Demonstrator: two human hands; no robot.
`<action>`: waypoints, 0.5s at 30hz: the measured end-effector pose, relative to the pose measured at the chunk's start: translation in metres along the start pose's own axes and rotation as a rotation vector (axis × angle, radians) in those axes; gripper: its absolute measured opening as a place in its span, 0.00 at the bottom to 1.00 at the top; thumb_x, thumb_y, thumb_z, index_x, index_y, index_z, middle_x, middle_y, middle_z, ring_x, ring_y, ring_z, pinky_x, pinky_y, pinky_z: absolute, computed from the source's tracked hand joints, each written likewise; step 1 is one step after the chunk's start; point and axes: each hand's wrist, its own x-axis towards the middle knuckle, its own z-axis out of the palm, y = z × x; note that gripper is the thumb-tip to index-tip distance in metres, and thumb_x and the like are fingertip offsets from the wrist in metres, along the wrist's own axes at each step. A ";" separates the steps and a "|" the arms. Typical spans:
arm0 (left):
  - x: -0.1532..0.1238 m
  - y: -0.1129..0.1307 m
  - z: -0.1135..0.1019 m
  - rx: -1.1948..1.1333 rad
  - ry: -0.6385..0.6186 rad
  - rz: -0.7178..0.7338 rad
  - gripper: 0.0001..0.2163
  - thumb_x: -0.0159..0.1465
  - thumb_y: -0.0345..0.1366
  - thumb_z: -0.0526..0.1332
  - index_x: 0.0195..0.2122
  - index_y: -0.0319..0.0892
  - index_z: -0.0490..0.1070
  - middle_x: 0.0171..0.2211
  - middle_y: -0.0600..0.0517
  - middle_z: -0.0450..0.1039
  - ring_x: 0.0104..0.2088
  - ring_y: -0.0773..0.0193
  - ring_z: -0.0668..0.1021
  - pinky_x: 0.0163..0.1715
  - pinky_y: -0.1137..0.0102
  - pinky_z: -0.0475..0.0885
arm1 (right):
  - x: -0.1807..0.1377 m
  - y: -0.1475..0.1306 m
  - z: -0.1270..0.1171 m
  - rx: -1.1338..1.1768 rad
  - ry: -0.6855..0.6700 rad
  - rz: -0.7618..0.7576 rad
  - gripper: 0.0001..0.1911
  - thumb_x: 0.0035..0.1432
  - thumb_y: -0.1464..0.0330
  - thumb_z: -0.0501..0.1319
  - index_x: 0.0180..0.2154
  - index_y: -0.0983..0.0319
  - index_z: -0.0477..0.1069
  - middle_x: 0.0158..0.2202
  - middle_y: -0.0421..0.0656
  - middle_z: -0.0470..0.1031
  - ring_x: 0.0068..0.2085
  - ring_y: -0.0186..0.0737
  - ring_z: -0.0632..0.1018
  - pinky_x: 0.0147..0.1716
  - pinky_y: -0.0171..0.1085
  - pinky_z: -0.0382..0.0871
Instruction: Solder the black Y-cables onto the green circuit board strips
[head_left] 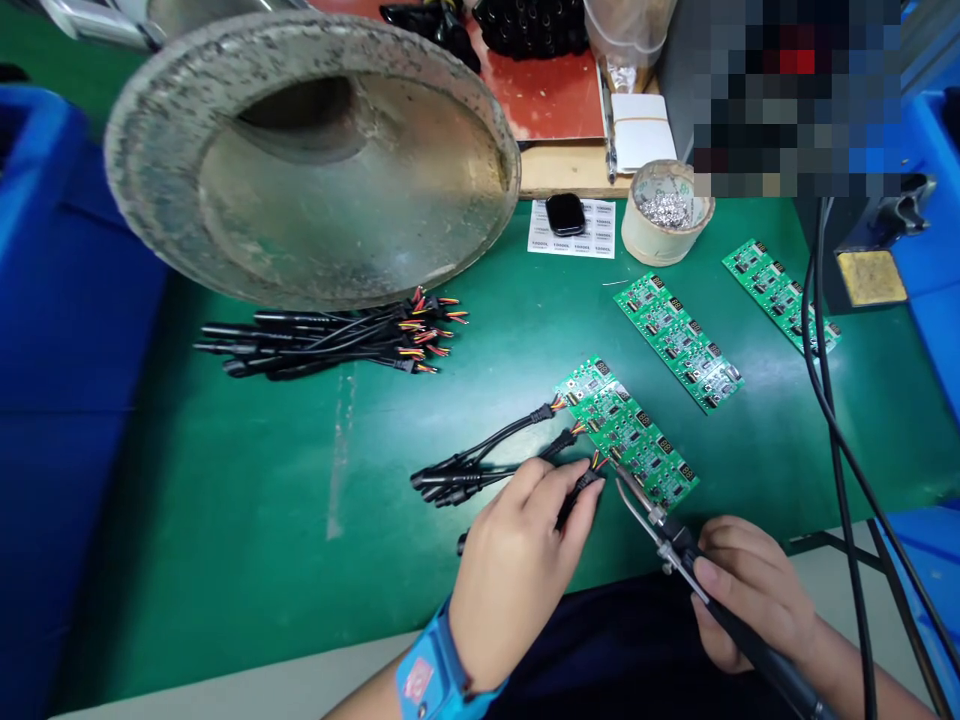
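Pinched between thumb and fingers of my left hand [517, 545] is a short black cable [585, 484]. Its bare coloured wires meet the left edge of a green circuit board strip [637, 432] with small digit displays. Two more black cables [495, 440] run from the same edge of that strip. My right hand [754, 590] is closed around the black handle of a soldering iron [679, 545]. The iron's tip, with a thin metal feed tube beside it, is at the board's edge by the wires. Whether the tip touches the joint I cannot tell.
A large metal fume hood [315, 180] overhangs the back left. Under its rim lies a bundle of black cables [337, 340]. Two further board strips [679, 340] lie to the right, near a tub of metal shavings [666, 225]. Black cords [832, 430] hang at the right.
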 end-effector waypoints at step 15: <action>0.001 0.001 0.002 0.042 0.033 0.030 0.08 0.63 0.36 0.57 0.38 0.37 0.73 0.28 0.50 0.70 0.23 0.66 0.74 0.23 0.72 0.71 | 0.007 -0.003 -0.005 -0.004 0.038 0.027 0.26 0.50 0.79 0.53 0.53 0.68 0.62 0.22 0.41 0.69 0.23 0.37 0.72 0.23 0.39 0.75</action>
